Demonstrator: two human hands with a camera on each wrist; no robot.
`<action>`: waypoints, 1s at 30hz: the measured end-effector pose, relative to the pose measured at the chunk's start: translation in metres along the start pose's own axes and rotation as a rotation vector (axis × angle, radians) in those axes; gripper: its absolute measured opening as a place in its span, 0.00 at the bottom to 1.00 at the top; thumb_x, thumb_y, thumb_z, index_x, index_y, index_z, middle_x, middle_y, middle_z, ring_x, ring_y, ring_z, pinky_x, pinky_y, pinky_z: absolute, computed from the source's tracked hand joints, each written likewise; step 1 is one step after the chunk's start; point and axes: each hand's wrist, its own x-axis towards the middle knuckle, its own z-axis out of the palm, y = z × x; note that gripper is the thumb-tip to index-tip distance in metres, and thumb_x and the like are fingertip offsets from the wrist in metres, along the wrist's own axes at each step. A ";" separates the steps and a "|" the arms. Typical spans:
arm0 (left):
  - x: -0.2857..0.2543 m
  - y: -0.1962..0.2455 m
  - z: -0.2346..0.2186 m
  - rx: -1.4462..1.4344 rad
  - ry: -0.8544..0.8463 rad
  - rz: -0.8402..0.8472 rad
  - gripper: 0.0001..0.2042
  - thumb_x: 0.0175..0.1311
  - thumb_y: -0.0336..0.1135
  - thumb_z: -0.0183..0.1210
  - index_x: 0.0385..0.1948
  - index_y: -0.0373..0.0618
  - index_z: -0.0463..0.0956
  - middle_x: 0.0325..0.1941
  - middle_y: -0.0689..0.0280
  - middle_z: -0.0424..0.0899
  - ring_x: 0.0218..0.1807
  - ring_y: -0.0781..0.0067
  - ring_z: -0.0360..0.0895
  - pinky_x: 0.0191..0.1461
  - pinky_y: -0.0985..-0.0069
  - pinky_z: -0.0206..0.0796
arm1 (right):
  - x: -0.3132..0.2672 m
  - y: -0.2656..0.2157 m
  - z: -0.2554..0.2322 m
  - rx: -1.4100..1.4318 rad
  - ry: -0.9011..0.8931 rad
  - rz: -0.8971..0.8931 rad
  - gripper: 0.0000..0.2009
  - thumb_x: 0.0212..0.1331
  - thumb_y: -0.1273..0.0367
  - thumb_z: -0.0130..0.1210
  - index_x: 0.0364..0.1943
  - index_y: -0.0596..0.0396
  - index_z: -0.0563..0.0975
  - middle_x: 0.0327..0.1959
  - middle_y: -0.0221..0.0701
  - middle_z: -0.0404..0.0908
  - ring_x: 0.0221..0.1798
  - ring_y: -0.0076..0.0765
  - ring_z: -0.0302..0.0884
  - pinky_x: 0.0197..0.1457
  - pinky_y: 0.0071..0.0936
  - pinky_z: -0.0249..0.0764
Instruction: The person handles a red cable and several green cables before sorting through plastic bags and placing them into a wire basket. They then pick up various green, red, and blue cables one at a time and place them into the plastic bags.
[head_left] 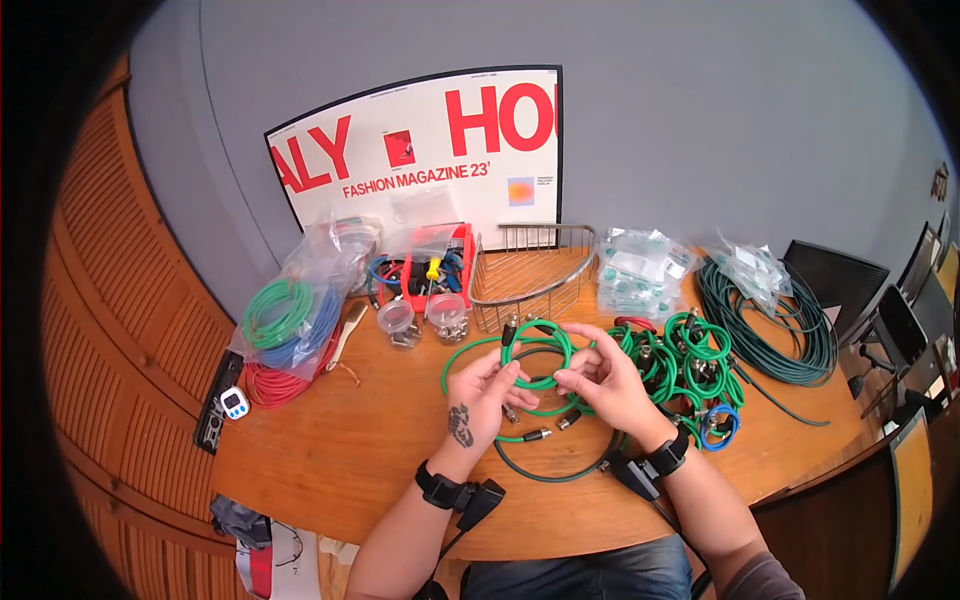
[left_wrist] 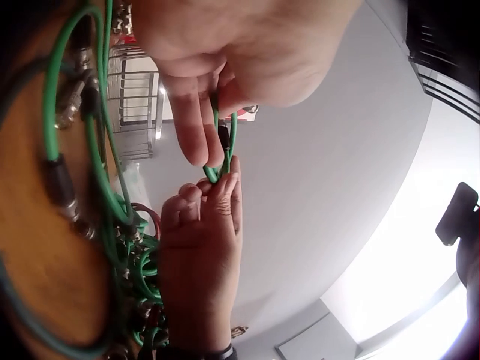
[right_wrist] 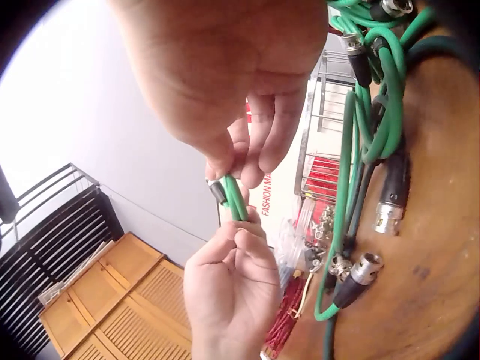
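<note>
A small coil of green cable (head_left: 567,350) is held up over the table between both hands. My left hand (head_left: 482,396) pinches its left side between thumb and fingers. On the right side, my right hand (head_left: 612,392) pinches it the same way. A black connector boot (head_left: 508,334) shows on the coil's upper left. In the right wrist view the green loops (right_wrist: 235,201) lie bundled together between the two hands. Beneath the hands, loose green cable with a metal connector (head_left: 538,435) and a dark green cable loop (head_left: 545,480) lie on the wooden table (head_left: 380,480).
Right of the hands is a pile of coiled green cables (head_left: 690,370) with a blue coil (head_left: 720,428). Behind stand a wire basket (head_left: 530,285), a red bin (head_left: 462,240) and tubs (head_left: 400,325). Bagged cables (head_left: 290,320) lie left; clear packets (head_left: 645,270) and a dark coil (head_left: 815,340) lie right.
</note>
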 end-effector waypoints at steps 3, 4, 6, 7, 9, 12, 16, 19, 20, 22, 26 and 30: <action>0.003 -0.004 -0.005 0.121 -0.105 -0.045 0.16 0.73 0.30 0.50 0.58 0.32 0.69 0.37 0.58 0.81 0.28 0.68 0.84 0.32 0.77 0.79 | -0.001 -0.002 0.005 -0.230 0.026 -0.023 0.26 0.67 0.71 0.55 0.67 0.50 0.63 0.30 0.27 0.79 0.34 0.20 0.79 0.34 0.23 0.78; 0.001 -0.005 -0.001 0.120 -0.103 -0.045 0.16 0.73 0.30 0.50 0.58 0.32 0.69 0.37 0.58 0.81 0.28 0.68 0.84 0.32 0.77 0.79 | -0.001 -0.006 0.007 -0.230 0.025 -0.023 0.26 0.67 0.71 0.55 0.67 0.50 0.63 0.30 0.27 0.79 0.34 0.20 0.79 0.34 0.23 0.78; -0.005 -0.008 0.010 0.114 -0.102 0.010 0.16 0.73 0.30 0.49 0.58 0.33 0.69 0.39 0.58 0.81 0.27 0.68 0.84 0.32 0.77 0.79 | -0.004 -0.017 0.011 -0.325 0.006 0.065 0.23 0.69 0.69 0.51 0.67 0.47 0.64 0.26 0.29 0.79 0.29 0.22 0.79 0.29 0.24 0.76; -0.005 -0.009 0.010 0.114 -0.102 0.008 0.16 0.73 0.30 0.49 0.58 0.33 0.69 0.39 0.58 0.81 0.27 0.68 0.84 0.32 0.77 0.79 | -0.003 -0.016 0.010 -0.324 0.006 0.066 0.23 0.69 0.69 0.51 0.67 0.47 0.64 0.26 0.29 0.79 0.29 0.22 0.79 0.29 0.24 0.76; -0.002 -0.013 0.010 0.062 0.012 0.079 0.16 0.73 0.28 0.49 0.59 0.35 0.69 0.38 0.59 0.80 0.28 0.67 0.84 0.32 0.76 0.79 | -0.003 -0.011 0.005 -0.428 0.061 0.061 0.18 0.70 0.69 0.50 0.63 0.46 0.70 0.21 0.31 0.79 0.24 0.24 0.78 0.26 0.25 0.74; -0.004 -0.011 0.013 0.112 0.060 0.053 0.16 0.71 0.24 0.49 0.59 0.34 0.69 0.36 0.62 0.79 0.29 0.66 0.84 0.32 0.75 0.80 | -0.004 -0.008 0.004 -0.548 0.087 -0.114 0.14 0.69 0.70 0.51 0.57 0.47 0.76 0.20 0.32 0.79 0.21 0.25 0.78 0.27 0.24 0.74; -0.004 -0.004 0.011 0.113 -0.118 -0.065 0.16 0.70 0.22 0.49 0.59 0.33 0.69 0.34 0.62 0.77 0.31 0.65 0.84 0.32 0.75 0.81 | -0.004 -0.005 0.004 -0.570 0.176 -0.271 0.12 0.69 0.71 0.50 0.53 0.48 0.78 0.24 0.33 0.81 0.22 0.24 0.78 0.27 0.24 0.74; -0.003 -0.007 0.002 0.172 -0.225 0.060 0.17 0.69 0.20 0.49 0.59 0.33 0.69 0.38 0.61 0.77 0.34 0.64 0.84 0.36 0.74 0.80 | -0.003 -0.008 0.006 -0.509 0.217 -0.206 0.11 0.70 0.70 0.49 0.52 0.49 0.79 0.27 0.34 0.83 0.23 0.24 0.78 0.27 0.23 0.73; -0.003 -0.004 0.001 0.166 -0.276 0.072 0.17 0.69 0.19 0.49 0.59 0.33 0.69 0.40 0.60 0.77 0.36 0.64 0.84 0.38 0.74 0.80 | -0.002 -0.008 0.006 -0.479 0.229 -0.166 0.11 0.70 0.70 0.49 0.52 0.50 0.79 0.28 0.34 0.83 0.23 0.24 0.78 0.27 0.23 0.73; -0.003 0.000 0.001 0.158 -0.325 0.086 0.18 0.68 0.19 0.49 0.60 0.33 0.68 0.43 0.60 0.76 0.38 0.64 0.84 0.40 0.73 0.80 | -0.001 -0.007 0.006 -0.449 0.238 -0.126 0.11 0.70 0.70 0.49 0.52 0.52 0.79 0.28 0.34 0.83 0.23 0.23 0.78 0.27 0.23 0.73; -0.005 0.004 0.003 0.064 -0.264 0.003 0.19 0.66 0.19 0.52 0.59 0.31 0.67 0.47 0.58 0.76 0.39 0.65 0.83 0.44 0.72 0.78 | 0.001 0.001 0.004 -0.494 0.207 -0.061 0.12 0.71 0.68 0.49 0.52 0.53 0.79 0.28 0.37 0.82 0.23 0.30 0.79 0.29 0.27 0.74; 0.002 0.004 0.005 -0.039 -0.169 0.085 0.19 0.63 0.21 0.54 0.57 0.32 0.68 0.49 0.56 0.77 0.40 0.68 0.82 0.46 0.72 0.76 | -0.002 -0.016 0.005 -0.563 0.201 -0.116 0.13 0.70 0.67 0.49 0.54 0.52 0.76 0.26 0.39 0.81 0.25 0.36 0.82 0.31 0.31 0.75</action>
